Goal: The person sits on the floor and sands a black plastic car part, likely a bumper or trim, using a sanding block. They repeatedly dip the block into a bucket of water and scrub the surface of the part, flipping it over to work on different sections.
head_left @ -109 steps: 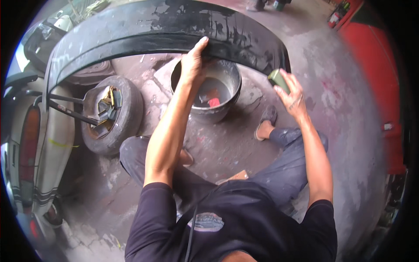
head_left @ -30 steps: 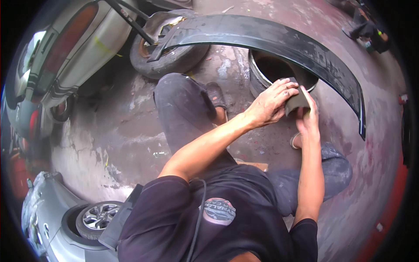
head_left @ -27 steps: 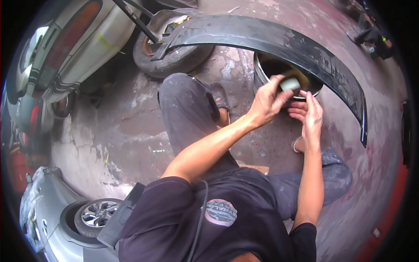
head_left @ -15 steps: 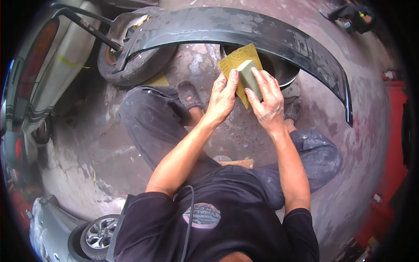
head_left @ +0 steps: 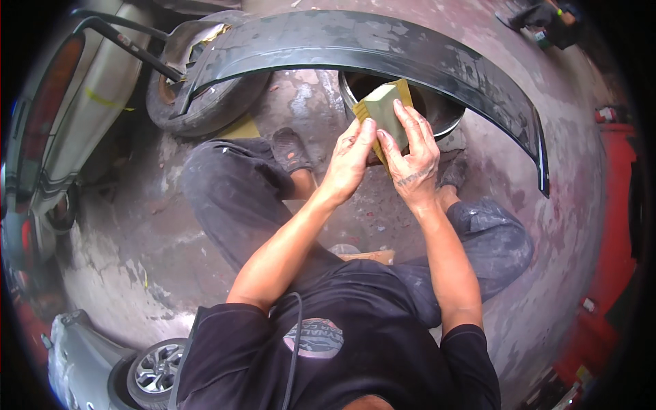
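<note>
My left hand (head_left: 348, 158) is closed on one side of a pale green sanding block (head_left: 384, 108), its thumb pressing a yellow sheet of sandpaper (head_left: 363, 113) against it. From the other side my right hand (head_left: 417, 160) grips the block and paper, fingers along the upper edge and thumb near the lower end. The sandpaper lies behind the block and is folded up around its edges. Just beyond my hands is a long, curved dark car spoiler (head_left: 328, 42), glossy with dull patches. The back of the block is hidden.
The spoiler's left end rests over a tyre (head_left: 195, 117); a round dark container (head_left: 444, 123) stands under its middle. More yellow paper (head_left: 240, 128) lies by the tyre. Cars flank me at left, a red object (head_left: 615, 205) at right. Another person (head_left: 547, 22) is at far right.
The sandpaper, spread flat behind the block before, is now folded around its edges. The block has turned, and both hands have shifted slightly.
</note>
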`<state>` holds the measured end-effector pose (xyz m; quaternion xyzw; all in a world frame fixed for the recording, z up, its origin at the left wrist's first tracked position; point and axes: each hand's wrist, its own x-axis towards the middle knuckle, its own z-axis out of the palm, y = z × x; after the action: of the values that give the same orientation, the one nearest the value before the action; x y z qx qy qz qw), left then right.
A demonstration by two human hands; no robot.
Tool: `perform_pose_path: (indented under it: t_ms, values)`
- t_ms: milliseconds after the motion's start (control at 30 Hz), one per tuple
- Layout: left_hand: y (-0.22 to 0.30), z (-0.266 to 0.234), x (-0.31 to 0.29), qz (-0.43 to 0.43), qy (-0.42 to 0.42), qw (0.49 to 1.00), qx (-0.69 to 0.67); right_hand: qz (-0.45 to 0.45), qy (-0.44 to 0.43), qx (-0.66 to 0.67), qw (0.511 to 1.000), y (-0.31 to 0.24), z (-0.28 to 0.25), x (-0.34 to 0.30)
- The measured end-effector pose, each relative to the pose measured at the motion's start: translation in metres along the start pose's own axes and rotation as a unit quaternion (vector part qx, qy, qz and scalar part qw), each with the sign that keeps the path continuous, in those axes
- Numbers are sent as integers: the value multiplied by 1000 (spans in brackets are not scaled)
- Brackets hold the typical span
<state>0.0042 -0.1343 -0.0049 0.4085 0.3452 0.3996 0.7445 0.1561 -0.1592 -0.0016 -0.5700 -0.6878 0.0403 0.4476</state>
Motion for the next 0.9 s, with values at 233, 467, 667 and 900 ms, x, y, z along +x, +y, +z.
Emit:
perform_pose_path:
  t_ms: [233,467,667,900]
  values:
    - [-5,-15,3,-12,-78,994,-82,176,-38,182,967,9,-13,-14]
    - [-8,-13,1,92,26,994,-43,112,-50,226,966,-7,-17,-11]
    - [-2,-23,-2,134,50,986,-81,135,-120,213,960,-18,-13,8]
    - [111,-90,1,117,-23,914,388,285,-29,437,853,29,-18,13]
